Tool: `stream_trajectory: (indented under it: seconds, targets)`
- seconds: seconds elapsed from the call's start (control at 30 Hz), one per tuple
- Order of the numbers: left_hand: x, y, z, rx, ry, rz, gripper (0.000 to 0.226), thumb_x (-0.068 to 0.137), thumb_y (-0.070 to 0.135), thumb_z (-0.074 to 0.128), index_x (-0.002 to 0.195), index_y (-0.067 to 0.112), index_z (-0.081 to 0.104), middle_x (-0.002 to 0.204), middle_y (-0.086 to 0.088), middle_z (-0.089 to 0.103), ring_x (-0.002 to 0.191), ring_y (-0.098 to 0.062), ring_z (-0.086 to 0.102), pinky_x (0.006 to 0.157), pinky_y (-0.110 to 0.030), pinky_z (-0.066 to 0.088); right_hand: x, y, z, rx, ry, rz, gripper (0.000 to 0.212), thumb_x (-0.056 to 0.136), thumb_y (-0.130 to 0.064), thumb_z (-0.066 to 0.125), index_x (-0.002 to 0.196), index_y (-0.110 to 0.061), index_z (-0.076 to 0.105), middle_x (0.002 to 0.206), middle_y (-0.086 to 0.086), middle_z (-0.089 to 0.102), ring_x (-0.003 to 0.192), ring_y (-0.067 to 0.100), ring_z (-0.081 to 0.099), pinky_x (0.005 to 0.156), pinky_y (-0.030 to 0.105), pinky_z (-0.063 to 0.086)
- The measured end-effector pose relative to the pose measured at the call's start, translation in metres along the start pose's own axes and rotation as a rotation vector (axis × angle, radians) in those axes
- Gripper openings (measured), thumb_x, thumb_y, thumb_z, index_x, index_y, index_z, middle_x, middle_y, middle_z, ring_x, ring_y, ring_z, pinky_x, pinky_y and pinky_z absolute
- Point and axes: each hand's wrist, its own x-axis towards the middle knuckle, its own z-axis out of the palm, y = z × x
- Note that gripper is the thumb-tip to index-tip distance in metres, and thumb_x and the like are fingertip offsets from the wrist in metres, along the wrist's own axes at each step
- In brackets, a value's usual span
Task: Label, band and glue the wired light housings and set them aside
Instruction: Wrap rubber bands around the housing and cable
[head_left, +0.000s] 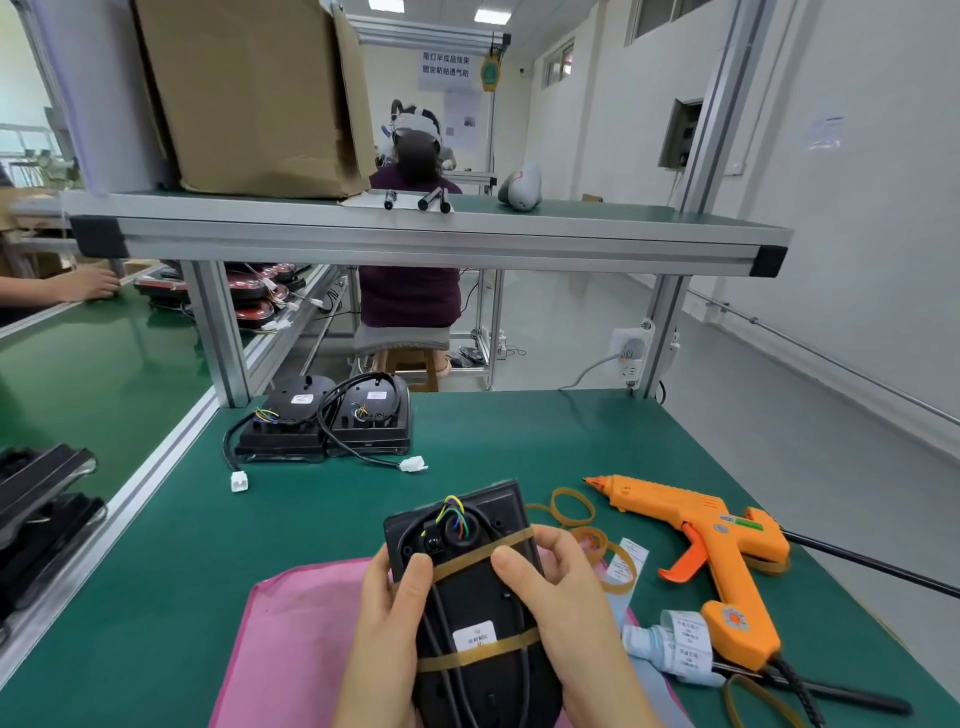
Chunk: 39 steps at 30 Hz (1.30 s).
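- At the table's near edge, over a pink mat, both hands clamp one black light housing: left hand round its left side, right hand round its right, thumbs on the upper rubber band, probably seating it over the cable.
- Its white label is already on.
- An orange glue gun lies right, within reach; gluing looks next.
- Two housings wait near the far-left corner.

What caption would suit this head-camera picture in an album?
The left hand and right hand grip a banded, labelled light housing beside an orange glue gun.
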Motion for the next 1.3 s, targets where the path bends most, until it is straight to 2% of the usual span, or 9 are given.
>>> stream_trajectory:
  seconds: [0.1, 0.17, 0.27, 0.53, 0.7, 0.83, 0.97, 1.17, 1.3]
  targets:
    - [0.004, -0.006, -0.005, -0.097, 0.009, -0.049, 0.034, 0.084, 0.046, 0.064, 0.112, 0.028, 0.066, 0.102, 0.011, 0.074, 0.088, 0.003, 0.069, 0.070, -0.014, 0.055, -0.005, -0.004, -0.002, -0.043, 0.018, -0.061, 0.012, 0.091, -0.027, 0.061, 0.099, -0.019, 0.065, 0.088, -0.005, 0.074, 0.089, 0.012, 0.069, 0.080, 0.027, 0.054]
    - [0.006, -0.014, -0.012, -0.132, -0.027, -0.103, 0.078, 0.064, 0.072, 0.071, 0.127, 0.027, 0.062, 0.126, 0.003, 0.066, 0.120, -0.015, 0.060, 0.103, -0.039, 0.046, -0.007, -0.006, -0.003, -0.083, 0.021, -0.118, 0.013, 0.097, -0.023, 0.053, 0.098, -0.020, 0.066, 0.087, -0.011, 0.072, 0.084, 0.004, 0.067, 0.071, 0.015, 0.051]
    - [0.009, -0.024, -0.021, -0.056, -0.061, -0.085, 0.108, 0.051, 0.089, 0.061, 0.137, 0.024, 0.053, 0.141, 0.000, 0.053, 0.134, -0.023, 0.045, 0.115, -0.048, 0.031, -0.008, -0.008, -0.005, -0.121, 0.022, -0.172, 0.015, 0.097, -0.013, 0.053, 0.100, -0.022, 0.065, 0.088, -0.017, 0.070, 0.085, 0.000, 0.064, 0.077, 0.015, 0.049]
    - [0.004, -0.014, -0.023, 0.006, -0.084, -0.059, 0.073, 0.074, 0.071, 0.056, 0.133, 0.028, 0.056, 0.135, 0.006, 0.058, 0.130, -0.016, 0.049, 0.113, -0.045, 0.034, -0.007, -0.013, -0.018, -0.428, -0.057, -0.416, 0.030, 0.088, 0.003, 0.058, 0.087, -0.028, 0.061, 0.092, -0.018, 0.055, 0.089, 0.003, 0.055, 0.075, 0.009, 0.042]
    - [0.002, -0.007, -0.018, 0.090, -0.039, 0.012, 0.014, 0.090, 0.032, 0.058, 0.102, 0.033, 0.065, 0.085, 0.024, 0.073, 0.074, 0.014, 0.065, 0.060, -0.006, 0.047, 0.003, -0.016, -0.029, -0.617, -0.104, -0.368, 0.033, 0.078, 0.000, 0.058, 0.073, -0.033, 0.053, 0.087, -0.014, 0.052, 0.080, 0.006, 0.050, 0.070, 0.016, 0.041]
    - [0.000, -0.002, -0.016, 0.161, -0.033, 0.055, 0.030, 0.090, 0.024, 0.063, 0.119, 0.031, 0.059, 0.089, 0.005, 0.075, 0.080, -0.002, 0.071, 0.071, -0.022, 0.048, 0.005, -0.008, -0.036, -0.476, -0.127, -0.205, 0.026, 0.082, -0.004, 0.053, 0.072, -0.029, 0.053, 0.077, -0.007, 0.053, 0.074, 0.008, 0.048, 0.072, 0.023, 0.040]
    - [-0.001, 0.000, -0.012, 0.199, -0.011, 0.079, 0.030, 0.086, 0.021, 0.069, 0.109, 0.037, 0.059, 0.091, 0.007, 0.074, 0.080, -0.002, 0.070, 0.064, -0.013, 0.050, -0.001, 0.003, -0.029, -0.217, -0.115, -0.025, 0.015, 0.078, -0.023, 0.069, 0.082, -0.023, 0.054, 0.081, 0.004, 0.060, 0.074, 0.017, 0.055, 0.073, 0.037, 0.048]
    - [-0.003, -0.002, -0.025, 0.104, -0.188, -0.009, 0.083, 0.069, 0.010, 0.081, 0.142, 0.024, 0.044, 0.133, 0.002, 0.061, 0.121, -0.014, 0.058, 0.107, -0.041, 0.044, 0.002, 0.012, -0.027, -0.120, 0.030, -0.003, 0.031, 0.075, -0.009, 0.079, 0.095, -0.013, 0.056, 0.103, 0.013, 0.068, 0.082, 0.017, 0.063, 0.075, 0.029, 0.051]
    - [-0.002, -0.011, -0.038, -0.020, -0.409, -0.118, 0.075, 0.063, 0.002, 0.071, 0.132, 0.017, 0.048, 0.123, -0.002, 0.068, 0.110, -0.019, 0.066, 0.080, -0.026, 0.057, 0.001, 0.011, -0.027, -0.089, 0.094, 0.052, 0.032, 0.075, -0.009, 0.080, 0.099, -0.014, 0.059, 0.103, 0.013, 0.069, 0.087, 0.022, 0.063, 0.081, 0.038, 0.050]
